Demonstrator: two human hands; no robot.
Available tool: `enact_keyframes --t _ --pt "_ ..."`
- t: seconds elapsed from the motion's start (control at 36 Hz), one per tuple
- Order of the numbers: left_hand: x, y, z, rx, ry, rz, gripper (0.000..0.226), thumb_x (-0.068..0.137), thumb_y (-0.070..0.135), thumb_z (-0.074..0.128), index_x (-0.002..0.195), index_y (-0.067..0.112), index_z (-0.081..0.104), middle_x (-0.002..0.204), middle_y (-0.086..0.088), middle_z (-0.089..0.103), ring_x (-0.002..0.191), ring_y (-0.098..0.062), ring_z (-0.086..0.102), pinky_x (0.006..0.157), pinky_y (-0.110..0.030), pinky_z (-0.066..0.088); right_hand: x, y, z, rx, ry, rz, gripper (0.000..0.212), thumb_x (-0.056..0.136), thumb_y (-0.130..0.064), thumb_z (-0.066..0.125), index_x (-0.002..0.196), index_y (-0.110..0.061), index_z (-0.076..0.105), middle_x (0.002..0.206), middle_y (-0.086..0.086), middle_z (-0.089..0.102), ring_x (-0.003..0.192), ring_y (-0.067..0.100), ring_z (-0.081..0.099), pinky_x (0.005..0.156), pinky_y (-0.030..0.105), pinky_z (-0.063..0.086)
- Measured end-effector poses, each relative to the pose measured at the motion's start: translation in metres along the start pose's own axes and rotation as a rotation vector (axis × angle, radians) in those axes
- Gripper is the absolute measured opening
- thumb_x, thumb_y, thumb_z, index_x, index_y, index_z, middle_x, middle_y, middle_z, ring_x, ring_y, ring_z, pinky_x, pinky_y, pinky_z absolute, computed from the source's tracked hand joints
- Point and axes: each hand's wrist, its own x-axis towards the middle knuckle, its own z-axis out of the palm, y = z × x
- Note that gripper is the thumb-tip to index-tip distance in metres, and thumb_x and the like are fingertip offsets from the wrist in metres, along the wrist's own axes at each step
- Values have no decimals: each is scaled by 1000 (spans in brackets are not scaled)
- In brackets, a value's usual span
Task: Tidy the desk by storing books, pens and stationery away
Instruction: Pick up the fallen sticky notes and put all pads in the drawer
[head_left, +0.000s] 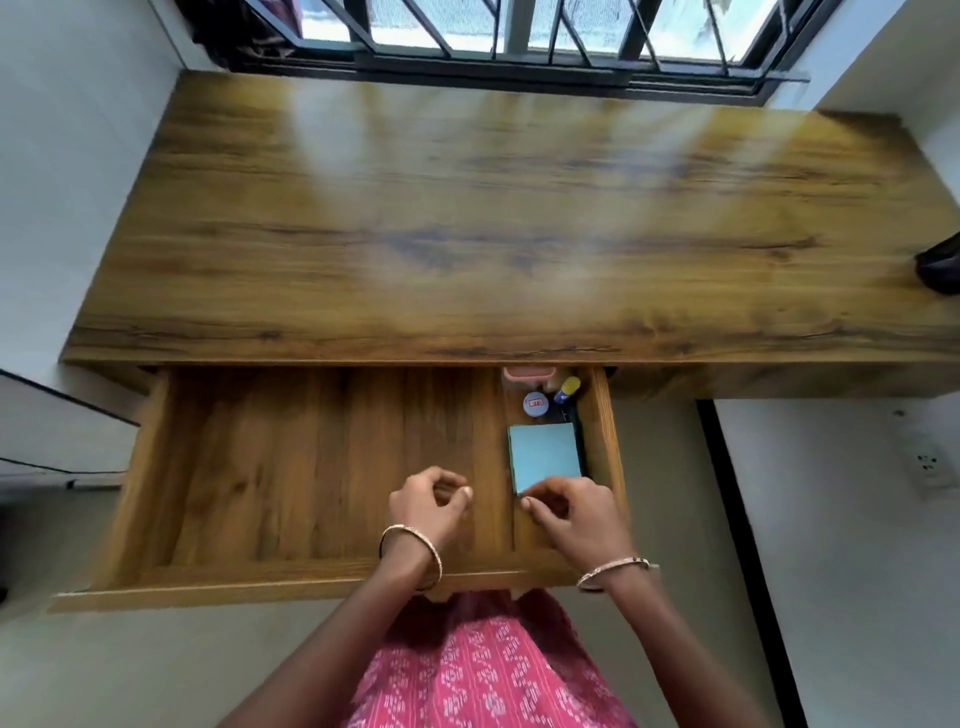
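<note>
The wooden desk (519, 218) has its wide drawer (311, 467) pulled out toward me. A divider splits off a narrow right compartment, where a light blue notepad (545, 452) lies flat. My right hand (576, 514) is at the pad's near edge, with fingertips over it and the thumb just under its near left corner. My left hand (428, 504) hovers over the large left compartment near the divider, its fingers loosely curled and holding nothing.
Behind the pad in the right compartment sit a small round tub (536, 403), a yellow-capped glue stick (567, 389) and a pink box (527, 375) half under the desk edge. A dark object (940, 267) lies at the desk's right end. A barred window runs behind the desk.
</note>
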Motion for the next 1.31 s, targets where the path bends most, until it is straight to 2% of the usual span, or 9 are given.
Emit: enact_keyframes --t 0.11,0.28,0.47,0.56,0.67,0.81,0.97,1.19,1.31 --pt "-24 -20 -23 -57 -3 27 4 72 30 72 75 27 71 67 4 73 67 -16 73 71 -41 61 -32 -11 12 128 9 4 9 85 -29 71 86 -21 76 78 -9 73 73 1 66 70 19 56" --pt "-67 -48 -57 -243 -8 -26 10 86 6 67 76 7 68 68 -13 70 59 -19 68 61 -34 60 -79 -21 53 423 -97 161 13 86 -20 71 79 -10 73 70 2 73 65 14 69 66 33 59" --pt "-87 -115 -87 -316 -14 -192 6 87 6 65 89 1 63 66 -9 63 55 -18 56 47 -25 46 -112 -36 94 1048 -178 601 11 90 9 56 85 0 53 71 11 49 51 13 46 40 18 39" --pt "-72 -143 -98 -285 1 -246 40 82 14 68 117 2 53 72 -7 61 62 -24 57 58 -32 48 -111 -39 101 1049 -124 609 12 90 4 59 95 -2 50 76 10 50 64 18 50 56 24 51" --pt "-55 -154 -105 -198 23 -214 51 73 31 62 116 3 58 96 -10 68 105 -31 65 96 -50 51 -105 -48 101 1156 -51 622 19 89 7 60 87 -4 45 89 16 56 98 30 59 101 49 48" --pt "-63 -136 -108 -124 23 -149 3 87 12 57 85 14 56 83 -10 62 95 -31 62 92 -51 51 -91 -50 104 1231 -17 644 27 87 16 53 83 -6 39 88 21 56 107 36 59 101 51 47" --pt "-46 -126 -109 -123 -5 -111 42 92 10 54 132 -3 47 117 -21 65 114 -34 59 101 -45 46 -69 -47 97 1243 -35 634 27 86 18 52 88 -7 40 94 23 54 101 34 59 102 51 46" --pt "-11 -85 -106 -253 -6 -152 53 96 2 48 144 -2 29 145 -18 45 130 -32 47 111 -49 37 -19 -54 82 1203 -66 595 49 87 15 56 127 -4 36 100 18 53 113 32 57 103 50 46" --pt "11 -66 -102 -285 2 -153 58 96 1 47 148 1 22 150 -17 38 137 -30 40 114 -44 33 9 -58 73 1185 -71 567 62 87 12 58 141 3 29 129 26 48 111 29 56 103 49 46"
